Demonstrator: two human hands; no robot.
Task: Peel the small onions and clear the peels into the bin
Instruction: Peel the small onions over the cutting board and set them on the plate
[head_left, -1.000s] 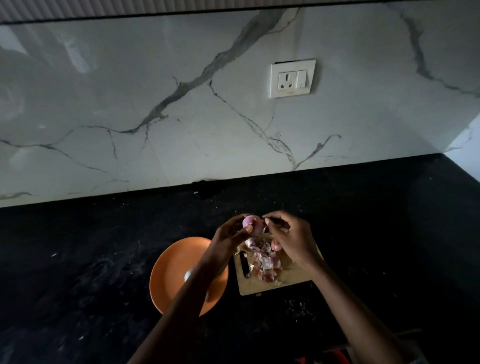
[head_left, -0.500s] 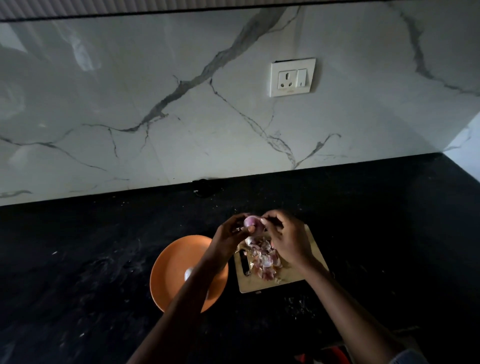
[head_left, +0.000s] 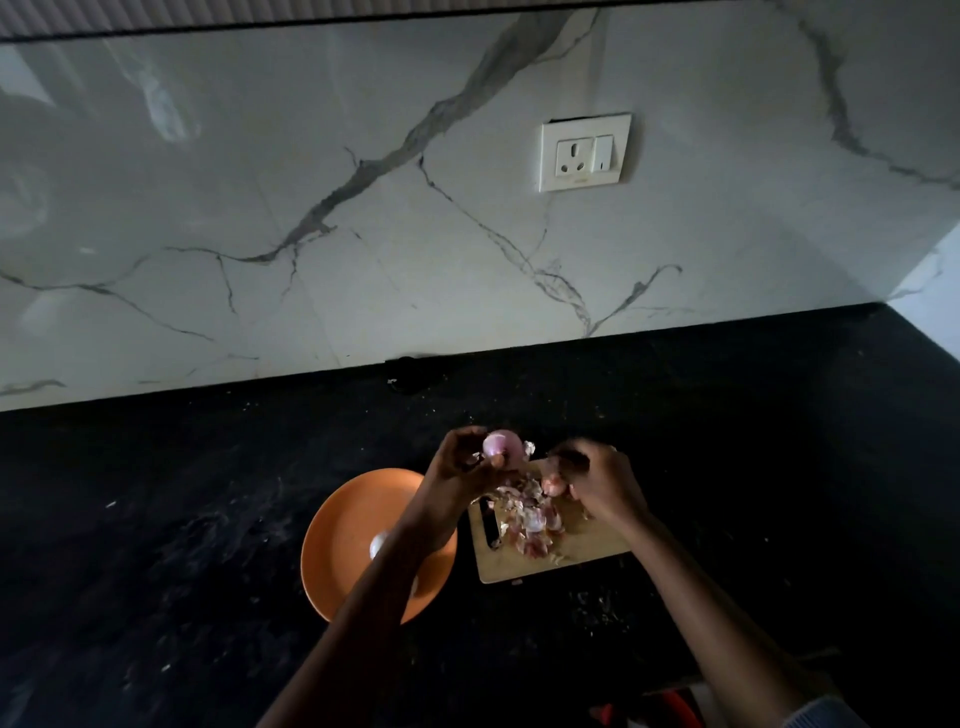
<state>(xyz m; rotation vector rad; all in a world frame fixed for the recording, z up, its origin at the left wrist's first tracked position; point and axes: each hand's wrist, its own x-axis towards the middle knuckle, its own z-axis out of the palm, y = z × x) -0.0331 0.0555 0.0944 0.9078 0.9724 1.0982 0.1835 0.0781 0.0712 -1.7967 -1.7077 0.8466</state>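
My left hand (head_left: 460, 465) holds a small pink onion (head_left: 501, 446) in its fingertips above the far left corner of the wooden cutting board (head_left: 592, 545). Just right of it, my right hand (head_left: 600, 483) is apart from that onion, its fingers curled round a thin dark thing that looks like a small knife (head_left: 574, 458). A pinkish piece (head_left: 551, 483) lies under those fingers. A pile of onion peels (head_left: 530, 519) covers the board's left half. No bin is in view.
An orange plate (head_left: 348, 525) left of the board carries a pale peeled onion (head_left: 378, 543), partly hidden by my left forearm. The counter (head_left: 182, 519) is black stone, with a marble wall and a socket (head_left: 584, 150) behind. Something red (head_left: 675, 701) shows at the bottom edge.
My right hand has drawn away from the onion, to the right and down toward the board. My left hand keeps hold of the onion, now shifted slightly left.
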